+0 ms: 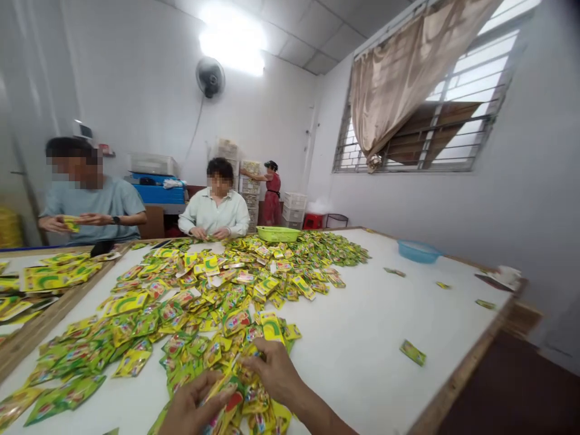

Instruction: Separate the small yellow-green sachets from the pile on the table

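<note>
A big heap of small yellow-green sachets covers the white table. At the near edge my left hand curls around a bundle of sachets, thumb pressed on top. My right hand lies palm down on the heap just right of it, fingers bent onto the packets beside the same bundle. A yellow sachet stands up just beyond my right hand.
Two people sit across the table at the far left holding sachets; a third stands at stacked crates by the back wall. A green basket and a blue bowl sit on the far side. Single sachets lie scattered at right.
</note>
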`<state>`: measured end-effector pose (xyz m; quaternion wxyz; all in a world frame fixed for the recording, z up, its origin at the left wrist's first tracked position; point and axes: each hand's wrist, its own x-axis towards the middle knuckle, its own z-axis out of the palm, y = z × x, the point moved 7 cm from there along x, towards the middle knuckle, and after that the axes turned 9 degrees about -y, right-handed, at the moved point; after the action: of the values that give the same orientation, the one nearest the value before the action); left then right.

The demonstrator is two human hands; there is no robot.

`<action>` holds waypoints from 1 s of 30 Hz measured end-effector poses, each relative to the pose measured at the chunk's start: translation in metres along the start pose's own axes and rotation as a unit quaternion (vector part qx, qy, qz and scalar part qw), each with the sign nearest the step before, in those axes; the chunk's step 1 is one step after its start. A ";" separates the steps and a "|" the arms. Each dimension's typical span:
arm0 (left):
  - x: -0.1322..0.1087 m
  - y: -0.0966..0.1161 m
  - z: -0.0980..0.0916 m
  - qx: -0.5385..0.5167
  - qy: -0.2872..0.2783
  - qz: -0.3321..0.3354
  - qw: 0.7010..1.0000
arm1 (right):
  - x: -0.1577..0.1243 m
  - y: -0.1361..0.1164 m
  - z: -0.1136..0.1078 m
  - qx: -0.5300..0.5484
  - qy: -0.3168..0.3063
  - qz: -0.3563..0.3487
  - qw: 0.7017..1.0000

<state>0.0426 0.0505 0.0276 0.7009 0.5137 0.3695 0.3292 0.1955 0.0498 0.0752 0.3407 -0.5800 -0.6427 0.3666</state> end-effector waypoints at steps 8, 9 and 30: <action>0.000 -0.017 -0.007 -0.099 0.006 -0.084 0.992 | -0.009 -0.004 0.011 -0.029 0.089 -0.008 0.996; 0.001 -0.018 -0.009 -0.096 0.001 -0.087 0.992 | -0.012 -0.004 0.013 -0.048 0.073 -0.014 0.996; 0.000 -0.007 -0.005 -0.013 -0.013 -0.052 0.998 | -0.018 -0.001 -0.001 -0.003 0.035 0.024 0.999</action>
<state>0.0391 0.0508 0.0202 0.7284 0.4893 0.3821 0.2899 0.1977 0.0318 0.0768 0.3518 -0.6089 -0.6176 0.3522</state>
